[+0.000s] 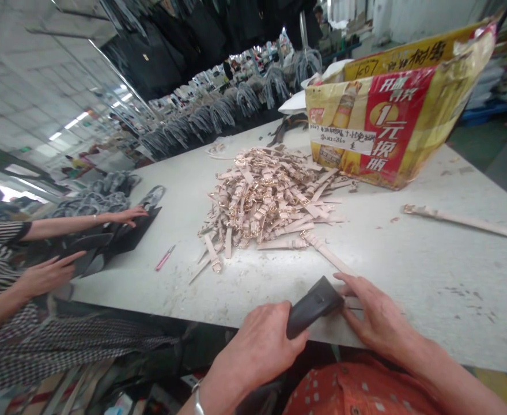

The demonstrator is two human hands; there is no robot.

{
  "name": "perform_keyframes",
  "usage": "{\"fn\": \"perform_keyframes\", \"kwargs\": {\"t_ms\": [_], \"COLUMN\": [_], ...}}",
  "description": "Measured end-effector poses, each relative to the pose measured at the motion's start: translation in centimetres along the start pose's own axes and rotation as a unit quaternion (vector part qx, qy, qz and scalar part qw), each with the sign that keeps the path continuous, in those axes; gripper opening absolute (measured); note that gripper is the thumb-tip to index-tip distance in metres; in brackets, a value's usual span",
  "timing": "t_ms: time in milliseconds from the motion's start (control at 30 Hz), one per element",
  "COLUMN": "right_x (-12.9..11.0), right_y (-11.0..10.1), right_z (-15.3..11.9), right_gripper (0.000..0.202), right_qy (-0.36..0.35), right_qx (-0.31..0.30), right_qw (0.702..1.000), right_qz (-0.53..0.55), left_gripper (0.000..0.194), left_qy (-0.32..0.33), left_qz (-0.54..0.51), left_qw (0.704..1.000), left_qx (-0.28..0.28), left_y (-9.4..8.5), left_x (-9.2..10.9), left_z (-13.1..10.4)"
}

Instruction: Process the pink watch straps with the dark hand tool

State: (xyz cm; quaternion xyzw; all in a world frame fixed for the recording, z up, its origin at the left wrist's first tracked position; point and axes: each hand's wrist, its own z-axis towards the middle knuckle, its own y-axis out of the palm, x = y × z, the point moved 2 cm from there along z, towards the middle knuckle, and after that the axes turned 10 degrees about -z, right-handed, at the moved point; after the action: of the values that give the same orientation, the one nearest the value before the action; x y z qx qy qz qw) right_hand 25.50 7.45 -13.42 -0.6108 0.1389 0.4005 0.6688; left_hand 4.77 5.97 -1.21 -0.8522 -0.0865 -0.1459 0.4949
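My left hand [264, 340], with a bangle at its wrist, is wrapped round a dark leather-like piece [316, 305] at the table's front edge. My right hand [372, 311] is at the far end of that piece, thumb and fingers closing near its tip; what they pinch is partly hidden. Just beyond my right hand lies a pale strap with a gold buckle [326, 252], one end reaching toward my fingers. Behind it is a large heap of similar buckled straps [266, 196].
A yellow and red carton [378, 127] stands behind the heap. One strap [461, 222] lies at the right, a pink-handled tool [165, 258] at the left. A co-worker's hands [126, 216] handle black pieces at the left edge. Dark bags hang behind.
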Motion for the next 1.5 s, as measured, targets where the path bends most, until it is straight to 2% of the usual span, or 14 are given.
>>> {"fn": "perform_keyframes", "kwargs": {"t_ms": [100,233,500,600,767,900,1033,1167,1333,1500], "right_x": [-0.2,-0.4,-0.2,-0.1,0.2,0.2,0.1,0.4,0.5,0.4], "right_y": [0.0,0.0,0.0,0.2,0.4,0.4,0.4,0.5,0.6,0.5], "right_z": [0.0,0.1,0.1,0.1,0.1,0.1,0.0,0.0,0.0,0.2], "right_gripper": [0.050,0.051,0.054,0.054,0.055,0.054,0.051,0.049,0.051,0.051], "right_qy": [-0.003,-0.008,0.000,-0.001,0.001,-0.008,-0.017,-0.005,0.000,0.001], "right_qx": [0.014,0.015,0.004,0.010,0.015,0.027,0.039,0.030,0.023,0.021], "right_qw": [1.000,1.000,1.000,1.000,1.000,1.000,0.999,1.000,1.000,1.000], "right_qz": [-0.003,0.002,0.010,0.007,0.003,0.002,-0.005,-0.008,-0.010,-0.022], "left_gripper": [0.029,0.029,0.025,0.027,0.028,0.029,0.028,0.028,0.033,0.038], "left_qy": [-0.019,-0.033,0.008,0.011,-0.009,-0.034,-0.036,-0.032,-0.015,-0.026], "left_qz": [0.016,0.028,0.044,0.036,-0.004,-0.008,0.003,-0.006,-0.011,-0.042], "left_qw": [1.000,0.999,0.999,0.999,1.000,0.999,0.999,0.999,1.000,0.998], "left_qx": [-0.004,-0.025,-0.012,-0.004,0.006,-0.010,-0.020,-0.024,0.009,0.023], "left_y": [-0.2,-0.4,-0.2,-0.2,-0.6,-0.8,-0.7,-0.4,-0.1,-0.4], "left_x": [-1.1,-1.9,0.4,0.5,-0.9,-2.0,-2.3,-1.6,-0.7,-1.8], "left_z": [-0.7,-1.3,0.4,1.0,1.2,0.0,-0.8,0.1,2.0,1.9]}}
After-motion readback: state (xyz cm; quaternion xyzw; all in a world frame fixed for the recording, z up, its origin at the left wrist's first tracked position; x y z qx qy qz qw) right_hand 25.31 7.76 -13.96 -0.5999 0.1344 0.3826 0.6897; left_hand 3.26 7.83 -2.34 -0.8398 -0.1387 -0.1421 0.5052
